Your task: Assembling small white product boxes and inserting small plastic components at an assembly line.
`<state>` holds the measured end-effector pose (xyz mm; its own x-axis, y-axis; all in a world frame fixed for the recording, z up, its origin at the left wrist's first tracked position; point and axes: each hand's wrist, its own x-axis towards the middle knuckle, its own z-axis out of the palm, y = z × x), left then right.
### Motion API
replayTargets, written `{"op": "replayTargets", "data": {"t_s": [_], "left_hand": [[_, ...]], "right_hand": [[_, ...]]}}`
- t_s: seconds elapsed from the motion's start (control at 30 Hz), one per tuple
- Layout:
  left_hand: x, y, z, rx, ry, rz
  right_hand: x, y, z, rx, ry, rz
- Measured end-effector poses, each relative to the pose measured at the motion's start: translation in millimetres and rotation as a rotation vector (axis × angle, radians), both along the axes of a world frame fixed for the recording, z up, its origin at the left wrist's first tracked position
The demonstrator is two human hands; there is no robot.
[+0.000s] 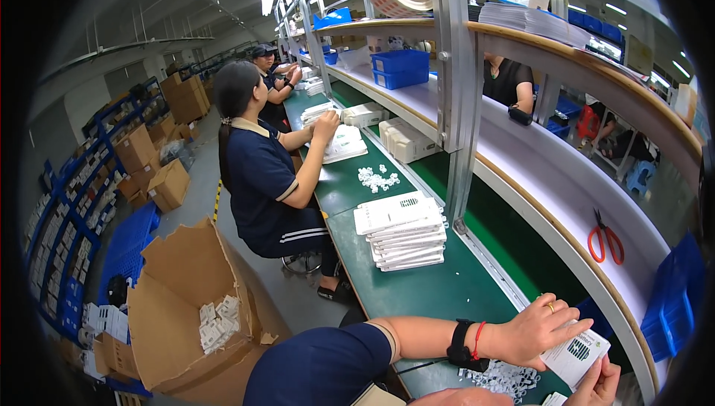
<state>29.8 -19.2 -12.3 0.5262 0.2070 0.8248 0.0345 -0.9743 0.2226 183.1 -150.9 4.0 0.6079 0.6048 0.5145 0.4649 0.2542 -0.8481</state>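
My left hand [538, 329] reaches across from the lower left, a black watch and red cord on its wrist and a ring on one finger; its fingers rest on top of a small white packet with a green mark [577, 356]. My right hand [596, 384] comes up from the bottom edge and holds the same packet from below. Beneath my left wrist lies a pile of small white plastic parts [503, 378] on the green workbench [439, 290].
A stack of flat white packets [404, 236] sits further along the bench, then loose white parts [377, 178]. A seated co-worker [262, 175] works at the bench. Red scissors [605, 236] lie on the white shelf. An open cardboard box [186, 309] stands at the left.
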Motion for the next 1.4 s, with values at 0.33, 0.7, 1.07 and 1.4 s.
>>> {"op": "replayTargets", "data": {"t_s": [0.33,0.7,1.07,1.4], "left_hand": [[-5.6,-2.1,5.6,-0.05,-0.077,0.177],[-5.8,-11.5,8.1,-0.021,-0.146,0.25],[-115.5,17.1,19.0,-0.001,0.018,0.805],[-239.5,109.3,-7.4,-0.055,0.441,1.186]], "right_hand": [[-16.3,11.8,-9.1,-0.098,0.071,0.205],[-43.0,8.8,3.7,-0.067,-0.048,0.238],[-59.1,18.6,3.4,-0.155,-0.178,0.428],[-122.9,47.5,-82.4,-0.428,-0.953,0.471]]}}
